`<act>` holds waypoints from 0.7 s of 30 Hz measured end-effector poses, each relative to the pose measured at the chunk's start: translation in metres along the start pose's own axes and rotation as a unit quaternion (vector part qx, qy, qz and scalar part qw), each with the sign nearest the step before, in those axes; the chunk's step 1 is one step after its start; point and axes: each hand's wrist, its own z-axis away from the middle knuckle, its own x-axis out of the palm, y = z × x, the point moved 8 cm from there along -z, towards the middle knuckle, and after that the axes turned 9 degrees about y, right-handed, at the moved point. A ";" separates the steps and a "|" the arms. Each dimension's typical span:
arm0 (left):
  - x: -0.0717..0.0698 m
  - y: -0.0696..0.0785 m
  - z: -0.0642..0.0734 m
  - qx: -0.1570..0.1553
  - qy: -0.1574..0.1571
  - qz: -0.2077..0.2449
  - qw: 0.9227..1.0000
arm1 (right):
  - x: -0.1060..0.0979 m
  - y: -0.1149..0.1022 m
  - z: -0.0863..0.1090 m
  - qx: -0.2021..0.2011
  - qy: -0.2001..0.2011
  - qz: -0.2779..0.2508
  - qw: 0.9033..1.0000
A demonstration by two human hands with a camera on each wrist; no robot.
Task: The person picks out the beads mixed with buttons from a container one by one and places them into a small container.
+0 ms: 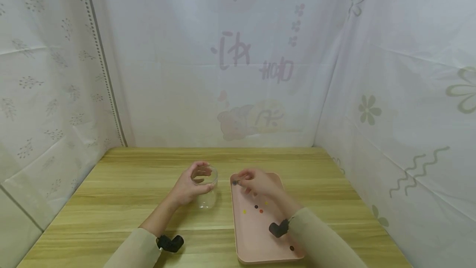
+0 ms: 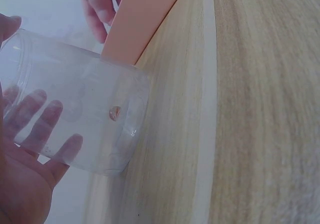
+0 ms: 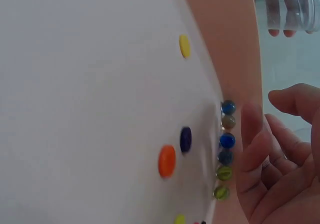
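Note:
My left hand [image 1: 189, 185] grips a clear plastic jar [image 1: 206, 199] around its upper part, thumb on one side and fingers on the other. In the left wrist view the jar stands on the table, and a small amber-tinted glass marble [image 2: 114, 113] shows near its bottom. My right hand [image 1: 258, 183] is over the far end of a pink tray [image 1: 247, 239]. Its thumb and forefinger are apart with nothing visible between them in the right wrist view. Beside these fingers, several glass marbles [image 3: 227, 140], blue, green and greyish, lie in a row along the tray wall.
Flat round pieces lie on the tray floor: yellow [image 3: 185, 46], orange [image 3: 167, 161] and dark purple [image 3: 186, 139] among them. Another dark piece [image 1: 291, 248] lies near the tray's close right corner. Patterned white curtains [image 1: 238, 106] enclose the wooden table [image 1: 111, 197] at the back and sides.

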 end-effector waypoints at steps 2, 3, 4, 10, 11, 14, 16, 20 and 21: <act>0.000 0.000 0.000 0.000 -0.001 0.002 1.000 | 0.006 0.001 0.000 -0.001 -0.010 0.005 1.000; 0.000 0.000 0.000 -0.001 -0.001 0.003 1.000 | 0.008 0.001 0.000 -0.006 -0.014 0.010 1.000; 0.000 0.000 0.000 -0.001 -0.001 0.003 1.000 | 0.011 0.001 0.000 -0.011 -0.017 0.017 1.000; 0.000 -0.001 0.000 0.001 0.000 -0.001 1.000 | 0.021 0.006 0.002 -0.008 -0.029 0.017 0.999; 0.000 -0.001 0.000 0.001 0.000 -0.002 1.000 | 0.022 0.007 0.002 -0.004 -0.029 0.011 1.000; 0.000 -0.001 0.000 0.001 -0.001 -0.002 1.000 | 0.025 0.009 0.001 0.004 -0.030 -0.004 1.000; 0.000 -0.001 0.000 0.000 -0.001 -0.001 1.000 | 0.026 0.010 0.000 0.005 -0.030 -0.010 0.999; 0.000 -0.001 0.000 -0.001 0.000 -0.001 1.000 | 0.027 0.013 -0.001 0.021 -0.024 -0.020 0.999; 0.000 -0.001 0.000 -0.002 0.000 -0.001 1.000 | 0.027 0.012 0.000 0.023 -0.023 -0.022 0.999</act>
